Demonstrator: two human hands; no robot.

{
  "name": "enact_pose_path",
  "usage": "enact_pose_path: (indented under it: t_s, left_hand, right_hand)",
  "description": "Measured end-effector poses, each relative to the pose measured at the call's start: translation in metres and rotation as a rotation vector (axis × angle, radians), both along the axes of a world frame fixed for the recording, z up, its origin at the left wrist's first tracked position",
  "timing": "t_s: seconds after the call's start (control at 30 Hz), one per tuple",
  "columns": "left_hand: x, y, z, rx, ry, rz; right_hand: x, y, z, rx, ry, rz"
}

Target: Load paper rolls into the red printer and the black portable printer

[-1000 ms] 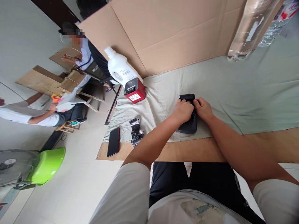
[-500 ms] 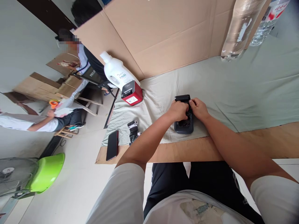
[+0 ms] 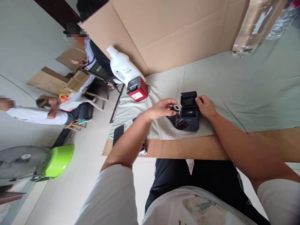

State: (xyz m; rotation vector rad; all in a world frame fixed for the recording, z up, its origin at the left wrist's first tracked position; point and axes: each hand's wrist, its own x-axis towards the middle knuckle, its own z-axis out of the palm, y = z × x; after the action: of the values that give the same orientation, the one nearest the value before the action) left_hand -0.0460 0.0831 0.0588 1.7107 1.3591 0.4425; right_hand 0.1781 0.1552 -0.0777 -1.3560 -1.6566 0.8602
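A small dark portable printer (image 3: 195,122) rests on the cloth with its lid (image 3: 188,94) raised and its compartment exposed. My left hand (image 3: 161,109), just left of the printer, is closed around a small paper roll (image 3: 176,107) with a pale core end. From this roll a dark, glossy printed strip (image 3: 179,122) hangs down across the printer's left front. My right hand (image 3: 206,106) grips the lid's right edge with thumb and fingers.
A red-and-black box-shaped device (image 3: 137,90) stands before a white jug (image 3: 126,67). A phone (image 3: 117,134) and a crumpled printed strip (image 3: 142,149) lie near the front edge, partly behind my left arm. Cardboard (image 3: 182,34) and a water bottle (image 3: 250,28) stand behind; two people sit at left.
My left hand has lifted out of the printer to the left, and the roll with its trailing strip now shows in it. My right hand stays at the lid. The view has shifted slightly.
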Motion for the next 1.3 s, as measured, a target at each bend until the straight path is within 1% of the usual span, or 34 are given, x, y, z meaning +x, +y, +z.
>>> enact_pose_path:
  t_s: [0.07, 0.13, 0.2, 0.23, 0.27, 0.3, 0.37, 0.47, 0.53, 0.57, 0.63, 0.7, 0.77, 0.8, 0.87, 0.9, 0.93, 1.0, 1.07, 1.13, 1.23, 1.3]
  left_hand:
    - [-0.046, -0.017, 0.019, -0.107, 0.102, 0.016]
    - [-0.096, -0.034, 0.035, -0.270, 0.271, 0.044]
    - [-0.142, -0.052, 0.042, -0.380, 0.436, 0.138]
    - [-0.160, -0.061, 0.040, -0.413, 0.514, 0.182]
    - [-0.176, -0.069, 0.036, -0.425, 0.592, 0.217]
    - [-0.187, -0.077, 0.028, -0.422, 0.672, 0.244]
    - [-0.198, -0.092, 0.006, -0.364, 0.823, 0.284]
    - [-0.196, -0.107, -0.030, -0.224, 0.964, 0.327]
    - [-0.190, -0.115, -0.044, -0.171, 0.986, 0.334]
    - [-0.187, -0.118, -0.048, -0.152, 0.988, 0.335]
    - [-0.180, -0.124, -0.047, -0.096, 0.999, 0.364]
    - [-0.170, -0.129, -0.039, 0.026, 1.007, 0.434]
    - [-0.157, -0.132, -0.032, 0.151, 0.935, 0.472]
    - [-0.150, -0.132, -0.029, 0.181, 0.861, 0.445]
    - [-0.138, -0.130, -0.028, 0.158, 0.701, 0.299]
    - [-0.134, -0.127, -0.030, 0.128, 0.654, 0.219]
    - [-0.131, -0.124, -0.032, 0.108, 0.647, 0.163]
    - [-0.131, -0.116, -0.036, 0.095, 0.736, 0.134]
    - [-0.135, -0.111, -0.039, 0.081, 0.873, 0.164]
    - [-0.140, -0.108, -0.038, 0.059, 0.963, 0.178]
    - [-0.143, -0.112, -0.034, 0.075, 0.974, 0.174]
    - [-0.142, -0.118, -0.032, 0.141, 0.946, 0.187]
  right_hand:
    - [0.000, 0.000, -0.001, 0.011, -0.014, -0.010]
    - [0.000, 0.001, -0.002, 0.016, -0.037, -0.022]
    - [0.000, 0.002, -0.003, 0.014, -0.061, -0.026]
    - [-0.001, 0.002, -0.003, 0.013, -0.071, -0.028]
    - [-0.001, 0.001, -0.002, 0.013, -0.078, -0.032]
    - [-0.001, 0.001, -0.001, 0.014, -0.083, -0.037]
    - [-0.002, 0.000, 0.001, 0.016, -0.092, -0.048]
    - [-0.002, -0.002, 0.004, 0.020, -0.103, -0.055]
    - [-0.001, -0.003, 0.005, 0.024, -0.104, -0.055]
    - [-0.001, -0.003, 0.006, 0.023, -0.101, -0.054]
    - [-0.001, -0.004, 0.008, 0.012, -0.092, -0.046]
    - [-0.001, -0.005, 0.010, -0.007, -0.090, -0.042]
    - [-0.001, -0.006, 0.013, -0.030, -0.100, -0.042]
    - [-0.002, -0.006, 0.015, -0.040, -0.107, -0.041]
    - [-0.002, -0.007, 0.017, -0.052, -0.120, -0.037]
    - [-0.002, -0.007, 0.018, -0.051, -0.125, -0.037]
    - [-0.002, -0.007, 0.018, -0.047, -0.127, -0.039]
    - [-0.002, -0.008, 0.018, -0.044, -0.128, -0.054]
    - [-0.002, -0.008, 0.017, -0.051, -0.130, -0.066]
    - [-0.002, -0.008, 0.017, -0.058, -0.133, -0.068]
    - [-0.002, -0.008, 0.018, -0.061, -0.141, -0.068]
    - [-0.002, -0.008, 0.018, -0.065, -0.144, -0.066]
